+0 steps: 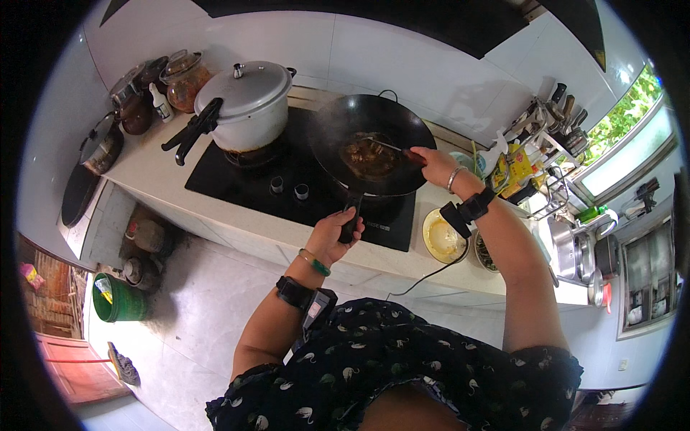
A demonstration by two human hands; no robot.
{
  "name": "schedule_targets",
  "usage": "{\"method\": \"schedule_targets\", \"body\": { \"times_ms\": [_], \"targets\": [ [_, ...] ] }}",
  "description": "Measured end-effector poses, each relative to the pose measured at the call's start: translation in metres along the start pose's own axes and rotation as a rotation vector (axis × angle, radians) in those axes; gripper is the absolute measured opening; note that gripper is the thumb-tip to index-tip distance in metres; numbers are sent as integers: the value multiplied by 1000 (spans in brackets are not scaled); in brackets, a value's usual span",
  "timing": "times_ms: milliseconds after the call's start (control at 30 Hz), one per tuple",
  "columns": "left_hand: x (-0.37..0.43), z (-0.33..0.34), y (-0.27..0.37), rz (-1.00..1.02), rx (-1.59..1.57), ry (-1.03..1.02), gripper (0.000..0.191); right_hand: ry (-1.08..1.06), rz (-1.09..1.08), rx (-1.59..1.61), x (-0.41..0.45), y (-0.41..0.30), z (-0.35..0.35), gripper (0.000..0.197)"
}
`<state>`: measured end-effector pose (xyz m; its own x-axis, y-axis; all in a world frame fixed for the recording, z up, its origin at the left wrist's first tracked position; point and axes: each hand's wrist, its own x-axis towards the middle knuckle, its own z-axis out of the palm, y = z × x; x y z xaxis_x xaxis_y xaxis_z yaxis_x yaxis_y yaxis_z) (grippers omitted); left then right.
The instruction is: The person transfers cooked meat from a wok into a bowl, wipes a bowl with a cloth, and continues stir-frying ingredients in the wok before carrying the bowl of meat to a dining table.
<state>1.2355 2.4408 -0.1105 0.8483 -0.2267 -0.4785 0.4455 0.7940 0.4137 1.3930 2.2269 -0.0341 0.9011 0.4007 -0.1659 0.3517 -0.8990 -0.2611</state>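
Note:
My left hand [337, 233] is closed around the black handle of a dark wok [399, 116], which sits on the right side of a black glass stove [237, 191]. Gripped by its wooden handle, a metal cooking utensil [385, 143] is in my right hand [434, 164] above the wok's right side. Its far end reaches into brown food in liquid [369, 157] at the wok's bottom, so its shape there is unclear. Faint steam hangs over the wok. A yellowish bowl with residue [443, 235] and a bowl of dark green food [485, 251] stand to the right, near the counter's front edge.
A large pressure cooker [250, 116] stands on the left burner, its handles jutting forward. Jars and a white bottle [161, 102] stand at the counter's left. On the right are a utensil rack [558, 145], yellow packages [512, 168] and a sink [563, 248]. A cable hangs near my right forearm.

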Motion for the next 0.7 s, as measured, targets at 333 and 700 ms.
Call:
{"method": "schedule_targets", "body": {
  "times_ms": [333,700],
  "targets": [
    [6,-5,-3,-2,-10,-25,20,57,-203,255,0,48,17,49],
    [2,-1,-1,15,15,5,25,277,-181,-62,-42,20,3,49]
  ]
}}
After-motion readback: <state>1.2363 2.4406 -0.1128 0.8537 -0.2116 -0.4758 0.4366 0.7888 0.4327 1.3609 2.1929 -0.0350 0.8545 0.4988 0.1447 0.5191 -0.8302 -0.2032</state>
